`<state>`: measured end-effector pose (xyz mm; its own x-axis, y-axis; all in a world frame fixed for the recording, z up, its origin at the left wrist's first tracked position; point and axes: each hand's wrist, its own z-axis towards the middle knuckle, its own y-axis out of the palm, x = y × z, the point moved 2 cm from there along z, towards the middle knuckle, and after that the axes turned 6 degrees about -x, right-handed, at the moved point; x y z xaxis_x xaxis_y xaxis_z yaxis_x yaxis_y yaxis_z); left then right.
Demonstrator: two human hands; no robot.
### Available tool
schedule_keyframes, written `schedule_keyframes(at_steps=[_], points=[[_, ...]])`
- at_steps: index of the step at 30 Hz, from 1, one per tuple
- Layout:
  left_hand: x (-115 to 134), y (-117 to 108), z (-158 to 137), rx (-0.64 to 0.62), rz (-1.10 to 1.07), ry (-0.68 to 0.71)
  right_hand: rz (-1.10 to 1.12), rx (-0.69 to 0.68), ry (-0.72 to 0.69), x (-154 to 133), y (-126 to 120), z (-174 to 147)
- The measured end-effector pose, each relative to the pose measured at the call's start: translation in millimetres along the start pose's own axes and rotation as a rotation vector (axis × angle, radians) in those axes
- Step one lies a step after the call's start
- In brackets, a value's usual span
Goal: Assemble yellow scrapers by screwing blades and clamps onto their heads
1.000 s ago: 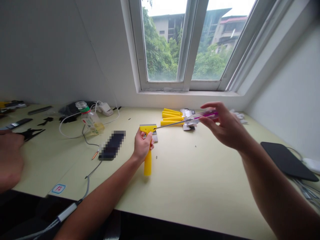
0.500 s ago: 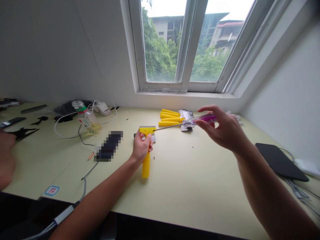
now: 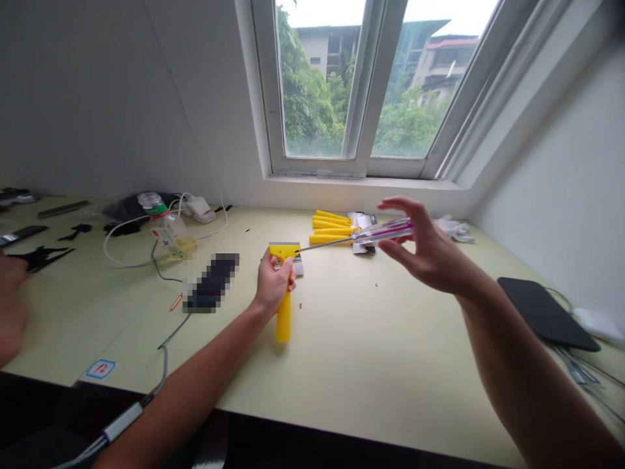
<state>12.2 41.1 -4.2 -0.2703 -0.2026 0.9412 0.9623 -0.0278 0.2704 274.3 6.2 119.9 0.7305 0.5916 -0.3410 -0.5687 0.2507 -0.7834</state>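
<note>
My left hand (image 3: 273,283) is wrapped round a yellow scraper (image 3: 283,319), its wide head with a metal edge facing the window and its handle toward me. My right hand (image 3: 437,254) is at the butt of a clear and purple screwdriver (image 3: 383,230), thumb and forefinger spread loosely about the handle. The shaft points left, its tip at the right side of the scraper head. Behind my left hand lies a small printed packet (image 3: 297,266), partly hidden. Two tiny metal pieces, one near the scraper (image 3: 300,305) and one farther right (image 3: 376,284), lie on the table.
Several yellow handles (image 3: 332,228) lie near the window beside small packets (image 3: 365,242). At left are a blurred-out dark object (image 3: 213,283), a bottle (image 3: 163,225) and cables. A black flat device (image 3: 547,312) lies right. Another person's hand (image 3: 10,306) shows at the left edge.
The fingers of my right hand have shifted round the screwdriver, and its handle looks turned. Its tip stays at the scraper head. The whole view has shifted slightly.
</note>
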Motion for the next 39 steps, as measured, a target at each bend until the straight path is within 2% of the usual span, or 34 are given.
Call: schedule_keyframes(at_steps=[5, 7, 11, 17, 22, 24, 27, 30, 32, 34, 36, 39], points=[[0, -1, 1, -0.001, 0.003, -0.002, -0.019, -0.021, 0.072, 1, -1, 0], [0, -1, 2, 0.001, -0.003, -0.003, -0.009, -0.061, 0.026, 0, -1, -1], [0, -1, 2, -0.013, -0.011, -0.004, -0.008, 0.012, 0.015, 0, -1, -1], [6, 1, -1, -0.032, -0.063, -0.058, 0.079, -0.007, -0.024, 5, -5, 2], [15, -6, 4, -0.029, -0.316, -0.149, 0.330, 0.012, 0.107, 32, -22, -2], [15, -10, 8, -0.008, -0.408, -0.158, 0.357, -0.005, 0.195, 46, -27, -4], [12, -11, 10, -0.015, -0.393, -0.158, 0.248, -0.127, 0.297, 59, -18, -3], [9, -7, 7, -0.028, -0.327, -0.157, 0.039, -0.321, 0.295, 57, 10, 3], [7, -4, 4, -0.028, -0.290, -0.152, -0.074, -0.518, 0.303, 53, 36, 3], [6, -3, 2, -0.046, -0.254, -0.152, -0.107, -0.776, 0.370, 50, 62, -1], [5, -2, 1, -0.060, -0.223, -0.150, -0.101, -0.939, 0.419, 50, 83, -8], [2, -3, 1, -0.049, -0.212, -0.159, -0.125, -1.002, 0.429, 53, 96, -13]])
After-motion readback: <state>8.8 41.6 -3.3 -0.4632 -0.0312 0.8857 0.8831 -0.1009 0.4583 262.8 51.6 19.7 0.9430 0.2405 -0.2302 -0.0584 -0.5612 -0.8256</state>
